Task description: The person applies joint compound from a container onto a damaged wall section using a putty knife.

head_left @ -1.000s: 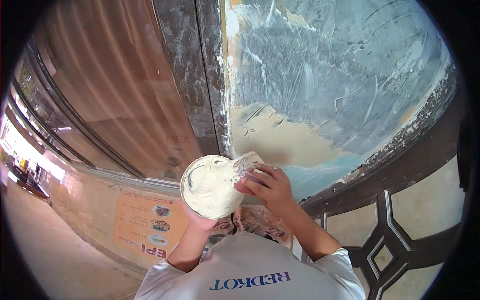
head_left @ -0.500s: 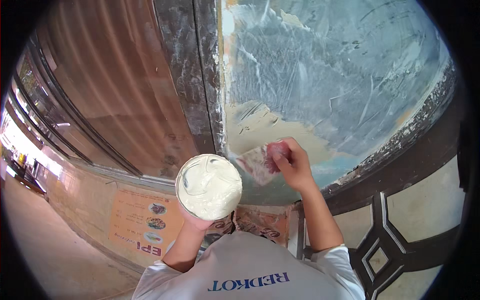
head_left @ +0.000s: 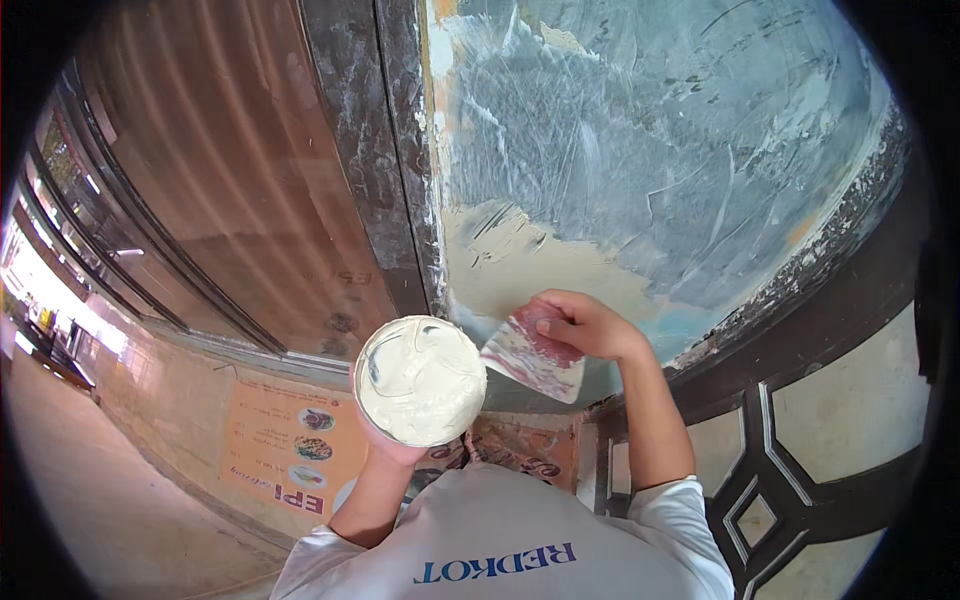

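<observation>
My left hand (head_left: 392,446) supports a round tub of creamy white putty (head_left: 420,380) from below, its fingers closed around the side and mostly hidden. In my right hand (head_left: 585,325) is a flat red putty scraper (head_left: 545,350), smeared with white, gripped by thumb and fingers at its upper end. One corner of the scraper comes close to the tub's right rim; whether they touch I cannot tell. Beyond the hands stands a blue-grey wall panel (head_left: 640,150), streaked with filler. Fresh cream putty (head_left: 540,262) covers a patch of its lower part.
Left of the panel runs a dark frame post (head_left: 385,150), then brown glass (head_left: 220,150) with stripes showing behind it. An orange poster (head_left: 290,440) lies low at the left. Dark lattice with pale panels (head_left: 770,490) stands at the lower right. Tiled floor stretches along the left.
The scraper has come off the wall surface and tilted, showing its smeared face. My right hand has shifted slightly right and down. The tub stays nearly in place.
</observation>
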`<action>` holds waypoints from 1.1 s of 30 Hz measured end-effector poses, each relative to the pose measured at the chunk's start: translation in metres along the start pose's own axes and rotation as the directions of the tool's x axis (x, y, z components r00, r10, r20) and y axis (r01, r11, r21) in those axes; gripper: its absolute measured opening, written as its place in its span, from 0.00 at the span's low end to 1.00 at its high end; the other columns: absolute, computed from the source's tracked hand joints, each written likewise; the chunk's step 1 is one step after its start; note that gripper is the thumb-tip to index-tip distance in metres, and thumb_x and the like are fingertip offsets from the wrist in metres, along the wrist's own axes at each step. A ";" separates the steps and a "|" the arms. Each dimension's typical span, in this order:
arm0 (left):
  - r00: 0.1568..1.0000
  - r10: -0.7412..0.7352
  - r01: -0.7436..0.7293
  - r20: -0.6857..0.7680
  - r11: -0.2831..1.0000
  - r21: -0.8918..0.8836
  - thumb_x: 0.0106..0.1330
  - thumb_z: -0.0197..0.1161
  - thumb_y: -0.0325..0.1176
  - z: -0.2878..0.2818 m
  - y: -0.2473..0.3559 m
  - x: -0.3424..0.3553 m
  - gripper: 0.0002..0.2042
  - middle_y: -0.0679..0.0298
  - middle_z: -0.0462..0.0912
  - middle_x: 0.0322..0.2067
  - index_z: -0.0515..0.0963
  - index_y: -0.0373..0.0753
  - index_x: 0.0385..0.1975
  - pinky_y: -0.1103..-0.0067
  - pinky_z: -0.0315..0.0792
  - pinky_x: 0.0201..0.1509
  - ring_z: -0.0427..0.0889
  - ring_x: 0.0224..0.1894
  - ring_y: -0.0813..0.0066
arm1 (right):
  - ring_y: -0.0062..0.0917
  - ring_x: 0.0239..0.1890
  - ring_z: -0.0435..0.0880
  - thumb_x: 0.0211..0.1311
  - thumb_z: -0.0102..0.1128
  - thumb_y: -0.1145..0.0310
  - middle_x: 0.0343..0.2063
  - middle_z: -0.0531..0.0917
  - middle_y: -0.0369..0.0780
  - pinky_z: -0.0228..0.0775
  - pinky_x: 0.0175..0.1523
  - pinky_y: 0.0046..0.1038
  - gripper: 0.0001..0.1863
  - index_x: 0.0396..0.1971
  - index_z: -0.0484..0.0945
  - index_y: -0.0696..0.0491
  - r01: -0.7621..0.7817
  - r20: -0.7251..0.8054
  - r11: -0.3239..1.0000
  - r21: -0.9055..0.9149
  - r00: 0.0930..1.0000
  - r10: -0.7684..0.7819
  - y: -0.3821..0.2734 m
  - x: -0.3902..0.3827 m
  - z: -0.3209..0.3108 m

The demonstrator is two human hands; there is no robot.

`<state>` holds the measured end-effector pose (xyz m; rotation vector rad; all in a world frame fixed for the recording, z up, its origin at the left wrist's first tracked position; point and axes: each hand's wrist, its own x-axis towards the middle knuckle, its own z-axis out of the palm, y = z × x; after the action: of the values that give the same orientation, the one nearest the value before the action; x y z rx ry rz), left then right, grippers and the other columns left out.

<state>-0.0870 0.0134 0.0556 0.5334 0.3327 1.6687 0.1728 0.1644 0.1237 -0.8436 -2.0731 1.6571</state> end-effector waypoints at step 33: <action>0.958 -0.278 0.282 0.063 0.894 -0.347 0.66 0.39 0.68 0.010 -0.025 -0.005 0.40 0.54 0.60 0.69 0.58 0.44 0.71 0.51 0.57 0.71 0.63 0.69 0.50 | 0.38 0.42 0.82 0.59 0.61 0.69 0.40 0.82 0.45 0.72 0.49 0.34 0.14 0.44 0.77 0.55 0.325 -0.165 0.811 -0.487 0.877 -0.450 -0.075 0.030 0.017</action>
<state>-0.0596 0.0116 0.0505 0.2122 0.0886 1.4000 0.1226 0.1605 0.1886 -0.6596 -2.2611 0.8056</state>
